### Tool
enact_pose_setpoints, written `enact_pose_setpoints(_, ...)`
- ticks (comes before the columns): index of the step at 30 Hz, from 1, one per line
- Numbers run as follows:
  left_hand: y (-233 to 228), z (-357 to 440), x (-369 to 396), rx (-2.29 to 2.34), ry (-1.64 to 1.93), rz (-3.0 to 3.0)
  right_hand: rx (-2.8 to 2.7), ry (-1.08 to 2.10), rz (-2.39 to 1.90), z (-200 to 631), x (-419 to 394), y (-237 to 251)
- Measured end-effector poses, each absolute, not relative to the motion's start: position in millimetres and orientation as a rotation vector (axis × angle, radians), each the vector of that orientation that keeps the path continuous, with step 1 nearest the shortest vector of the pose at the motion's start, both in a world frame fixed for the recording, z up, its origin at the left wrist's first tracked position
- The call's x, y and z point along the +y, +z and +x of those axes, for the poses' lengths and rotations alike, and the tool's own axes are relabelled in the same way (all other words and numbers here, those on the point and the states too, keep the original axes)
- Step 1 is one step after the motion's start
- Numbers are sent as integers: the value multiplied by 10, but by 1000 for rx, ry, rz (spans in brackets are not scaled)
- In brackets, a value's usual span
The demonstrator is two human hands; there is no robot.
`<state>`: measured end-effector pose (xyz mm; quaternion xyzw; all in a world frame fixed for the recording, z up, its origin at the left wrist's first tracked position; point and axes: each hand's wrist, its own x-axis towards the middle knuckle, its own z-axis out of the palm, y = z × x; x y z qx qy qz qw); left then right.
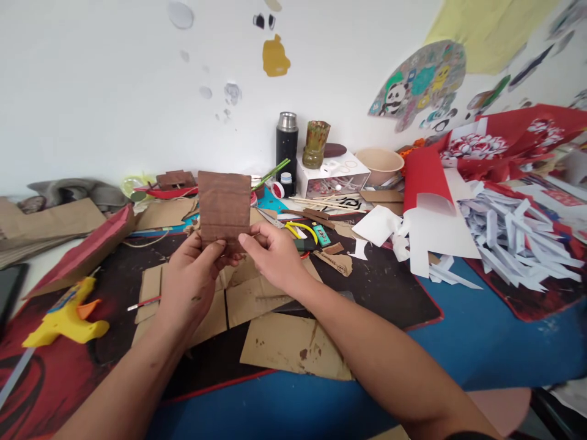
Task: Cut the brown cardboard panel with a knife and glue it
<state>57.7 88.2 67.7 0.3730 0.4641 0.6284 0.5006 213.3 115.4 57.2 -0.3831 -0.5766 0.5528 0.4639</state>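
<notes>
A brown-painted piece of cardboard (224,205) is held upright above the table, its broad face towards me. My left hand (192,269) pinches its lower left edge between thumb and fingers. At the lower right corner, my right hand (268,250) grips the same piece, thumb in front. The fingers behind the piece are partly hidden. Below the hands lie flat cardboard sheets (293,345), some with dark brown stains. A thin pencil or brush (144,302) rests on the cardboard by my left wrist.
At left lie a yellow glue gun (66,315) and a long red-lined cardboard form (87,247). Yellow-handled scissors (301,231) lie beyond my right hand. A black thermos (287,146) and a green-brown vase (316,143) stand by the wall. Folded white paper strips (523,232) are heaped at right.
</notes>
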Motion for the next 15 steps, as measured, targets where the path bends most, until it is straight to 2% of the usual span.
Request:
enact_pose_setpoints(7,671,627,856,1119,1583,926,-1382,1468,-928,2132,1156,591)
enact_pose_setpoints(15,660,636,841,1078,1527,926,-1383,1433,-983,2147,1167,618)
